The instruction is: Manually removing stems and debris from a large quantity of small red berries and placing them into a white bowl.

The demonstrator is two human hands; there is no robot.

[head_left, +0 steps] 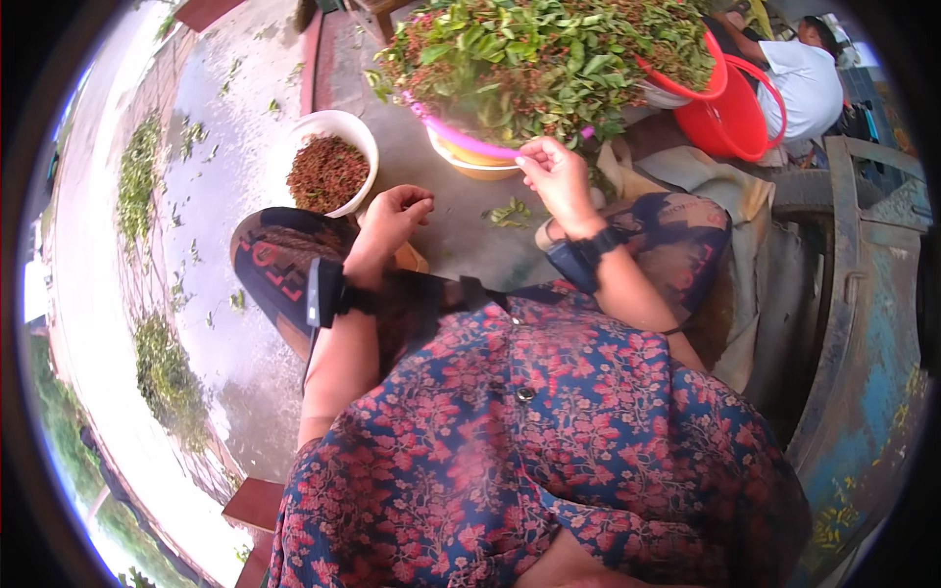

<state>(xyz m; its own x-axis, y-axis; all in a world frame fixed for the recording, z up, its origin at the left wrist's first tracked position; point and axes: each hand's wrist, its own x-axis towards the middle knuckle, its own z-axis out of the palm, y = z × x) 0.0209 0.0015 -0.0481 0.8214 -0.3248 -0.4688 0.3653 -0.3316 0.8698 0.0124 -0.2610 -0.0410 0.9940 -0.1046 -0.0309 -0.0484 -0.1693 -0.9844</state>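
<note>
My right hand [560, 180] pinches the end of a curved pink plastic band [470, 141] between thumb and fingers. That band runs along the front of a heap of leafy sprigs [529, 70] with small reddish berries. Under the heap, the edge of a yellow and white basin [474, 169] shows. My left hand [393, 217] hovers above my left knee with its fingers curled together; nothing shows between them. Just beyond it stands a white plastic bucket [365, 140], partly filled with reddish-brown berry clusters [327, 175].
At the right stand a red bucket [709, 128] and a person in a white shirt [801, 84]. A worn blue metal frame [845, 294], a tyre [816, 189] and crumpled cloth [698, 163] lie close to my right knee. Loose leaves [507, 213] litter the concrete floor [257, 125].
</note>
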